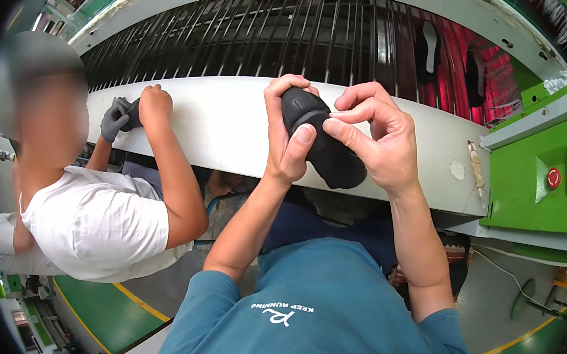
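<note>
Shoe [329, 155], black and soft-looking, sits in the head view close to the centre, toward 2 o'clock, held up over the near edge of a white bench [231, 137]. The left hand [284, 139] is clamped around it from its 9 o'clock side, fingers curled over the far end, thumb pressed on the near face. The right hand [382, 132] reaches in from 3 o'clock, thumb and forefinger together in what looks like a pinch on its edge; whether a fold or thread lies between them is too small to tell. As far as this shows, the shoe has its rounded form already, while the fingerwork at the edge looks unfinished and the piece is not yet set down. At 12 o'clock, past the bench, run dark rods [248, 39]; at 9 o'clock a co-worker [98, 217] holds another black piece [132, 115], one grey glove [112, 121] showing.
</note>
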The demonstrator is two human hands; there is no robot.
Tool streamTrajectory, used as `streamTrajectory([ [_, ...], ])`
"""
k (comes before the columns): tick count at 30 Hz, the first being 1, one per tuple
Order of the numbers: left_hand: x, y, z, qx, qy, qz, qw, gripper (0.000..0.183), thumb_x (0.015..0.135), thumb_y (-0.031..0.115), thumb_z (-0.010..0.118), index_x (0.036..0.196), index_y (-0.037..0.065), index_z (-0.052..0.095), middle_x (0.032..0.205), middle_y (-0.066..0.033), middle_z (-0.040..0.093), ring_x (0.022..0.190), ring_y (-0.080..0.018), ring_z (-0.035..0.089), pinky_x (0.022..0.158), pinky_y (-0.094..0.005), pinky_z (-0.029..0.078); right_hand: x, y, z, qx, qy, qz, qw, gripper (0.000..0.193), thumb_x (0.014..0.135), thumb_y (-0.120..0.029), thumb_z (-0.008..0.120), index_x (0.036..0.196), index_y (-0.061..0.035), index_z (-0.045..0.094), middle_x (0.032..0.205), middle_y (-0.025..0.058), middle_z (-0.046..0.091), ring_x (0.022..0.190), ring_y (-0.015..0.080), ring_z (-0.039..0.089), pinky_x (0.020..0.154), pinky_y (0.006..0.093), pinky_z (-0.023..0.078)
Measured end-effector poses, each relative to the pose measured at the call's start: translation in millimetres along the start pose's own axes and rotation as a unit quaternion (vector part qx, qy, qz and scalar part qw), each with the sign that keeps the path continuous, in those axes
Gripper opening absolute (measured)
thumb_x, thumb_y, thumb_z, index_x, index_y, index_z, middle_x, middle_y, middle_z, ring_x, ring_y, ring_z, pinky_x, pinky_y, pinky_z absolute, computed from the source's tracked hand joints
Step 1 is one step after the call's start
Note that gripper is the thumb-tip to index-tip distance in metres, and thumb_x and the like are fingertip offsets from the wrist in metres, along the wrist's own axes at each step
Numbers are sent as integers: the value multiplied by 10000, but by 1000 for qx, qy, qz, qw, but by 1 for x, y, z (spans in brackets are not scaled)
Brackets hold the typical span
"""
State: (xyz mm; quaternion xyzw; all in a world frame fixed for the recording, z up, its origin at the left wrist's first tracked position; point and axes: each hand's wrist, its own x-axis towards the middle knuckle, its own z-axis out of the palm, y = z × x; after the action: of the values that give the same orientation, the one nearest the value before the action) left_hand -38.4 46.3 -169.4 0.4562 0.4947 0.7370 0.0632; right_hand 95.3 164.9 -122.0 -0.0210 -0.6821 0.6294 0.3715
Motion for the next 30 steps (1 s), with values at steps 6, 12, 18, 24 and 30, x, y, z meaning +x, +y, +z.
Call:
streamTrajectory([
  [6,-18,7,23,-72,77,-39,994,743,1000,560,617,1475,51,359,1162,-167,577,1027,-203,580,942,-382,497,4,-11,7,-54,-6,16,998,108,869,-41,889,926,-24,799,1080,71,714,1026,181,704,952,351,570],
  [12,-70,-18,-5,29,30,-47,998,608,1087,376,611,1479,3,336,1346,-208,488,1235,-293,602,1083,-463,483,-30,23,17,-154,-2,61,986,134,852,-84,888,932,-36,792,1077,71,721,1020,222,706,908,371,574],
  [18,-111,-19,-16,22,22,-70,997,613,1082,424,601,1467,17,351,1385,-240,493,1317,-394,602,1093,-521,506,-60,12,13,-299,-52,33,952,240,796,-164,916,961,-83,763,1067,22,715,1026,256,663,929,405,497],
  [24,-110,-15,-14,17,44,-93,995,766,1029,587,694,1440,13,395,1368,-199,497,1310,-380,619,1080,-502,531,-58,18,8,-248,-113,55,961,276,832,-138,886,1024,-98,693,1126,17,693,1103,265,641,1007,422,444],
  [30,-104,-10,-15,37,51,-102,993,688,1034,548,704,1390,15,453,1334,-192,517,1302,-377,627,1082,-502,528,-52,23,3,-219,-129,54,966,265,833,-129,881,1009,-97,687,1143,33,688,1107,275,649,1020,422,454],
])
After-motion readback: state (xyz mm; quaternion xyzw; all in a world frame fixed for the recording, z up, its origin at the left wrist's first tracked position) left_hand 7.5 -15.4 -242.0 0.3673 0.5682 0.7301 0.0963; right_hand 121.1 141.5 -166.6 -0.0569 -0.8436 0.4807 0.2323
